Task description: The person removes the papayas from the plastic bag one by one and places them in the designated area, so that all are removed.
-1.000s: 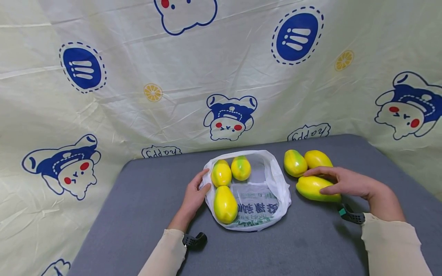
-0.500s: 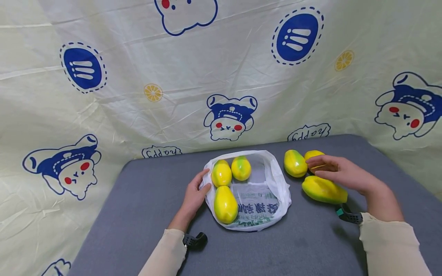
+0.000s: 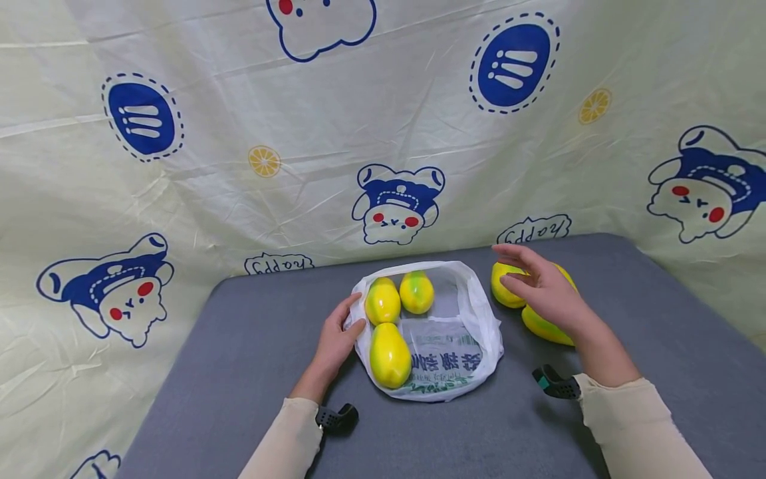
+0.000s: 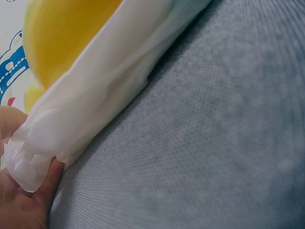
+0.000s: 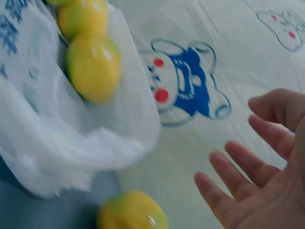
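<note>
Head view: white plastic bag [image 3: 445, 346] lies open on the grey table [image 3: 239, 346], three yellow-green mangoes inside: two side by side at the bag's 11 o'clock [image 3: 383, 301] [image 3: 417, 292], one at its 8 o'clock [image 3: 389, 355]. Left hand [image 3: 336, 339] pinches the bag's rim at 9 o'clock. Right hand [image 3: 541, 289], fingers relaxed, grasping nothing, hovers over loose mangoes at 3 o'clock of the bag; one [image 3: 505, 286] shows under the fingers, another [image 3: 544, 326] below the palm.

Left wrist view: fingers [image 4: 28, 205] pinch the bag edge [image 4: 71, 129] against the table [image 4: 214, 143]; a mango [image 4: 66, 33] bulges at 11 o'clock.

Right wrist view: right hand [image 5: 267, 186] open and empty at 4 o'clock; bag [image 5: 66, 138] with two mangoes [image 5: 93, 67] at 10 o'clock; loose mango [image 5: 131, 212] at 6 o'clock. Slightly blurred.
</note>
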The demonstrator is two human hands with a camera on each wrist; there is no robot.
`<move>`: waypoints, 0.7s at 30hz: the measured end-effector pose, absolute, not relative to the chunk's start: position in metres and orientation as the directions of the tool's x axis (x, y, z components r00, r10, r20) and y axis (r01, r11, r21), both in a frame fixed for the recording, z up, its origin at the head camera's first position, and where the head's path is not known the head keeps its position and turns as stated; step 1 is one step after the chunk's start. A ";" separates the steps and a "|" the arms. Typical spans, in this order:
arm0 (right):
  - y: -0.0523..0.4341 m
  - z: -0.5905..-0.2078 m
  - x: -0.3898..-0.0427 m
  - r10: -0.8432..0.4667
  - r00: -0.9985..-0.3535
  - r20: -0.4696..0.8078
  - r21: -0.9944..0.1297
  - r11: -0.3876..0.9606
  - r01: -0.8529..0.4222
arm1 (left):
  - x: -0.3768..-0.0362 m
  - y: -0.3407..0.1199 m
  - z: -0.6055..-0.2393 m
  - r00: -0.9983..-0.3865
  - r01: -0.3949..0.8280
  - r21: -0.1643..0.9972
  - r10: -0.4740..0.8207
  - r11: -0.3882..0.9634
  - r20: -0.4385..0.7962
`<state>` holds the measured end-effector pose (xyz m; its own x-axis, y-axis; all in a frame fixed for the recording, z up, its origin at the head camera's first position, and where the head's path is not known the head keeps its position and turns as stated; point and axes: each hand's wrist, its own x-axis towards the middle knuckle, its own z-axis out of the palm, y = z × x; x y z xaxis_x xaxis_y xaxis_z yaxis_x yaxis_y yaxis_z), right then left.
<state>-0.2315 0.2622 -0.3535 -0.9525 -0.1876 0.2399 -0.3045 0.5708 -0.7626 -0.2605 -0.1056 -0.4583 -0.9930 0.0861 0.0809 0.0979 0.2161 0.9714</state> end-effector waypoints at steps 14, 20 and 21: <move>0.221 -0.385 -0.241 -0.109 -0.964 0.242 -0.860 0.435 -0.265 | -0.261 -0.107 -0.459 -0.992 0.104 0.970 0.093 0.221 0.085; 0.214 -0.396 -0.242 -0.103 -0.983 0.153 -0.872 0.454 -0.184 | -0.262 -0.107 -0.459 -0.991 0.106 0.973 0.098 0.205 0.088; 0.213 -0.398 -0.242 -0.108 -0.985 0.137 -0.872 0.459 -0.171 | -0.262 -0.107 -0.459 -0.991 0.106 0.974 0.099 0.201 0.088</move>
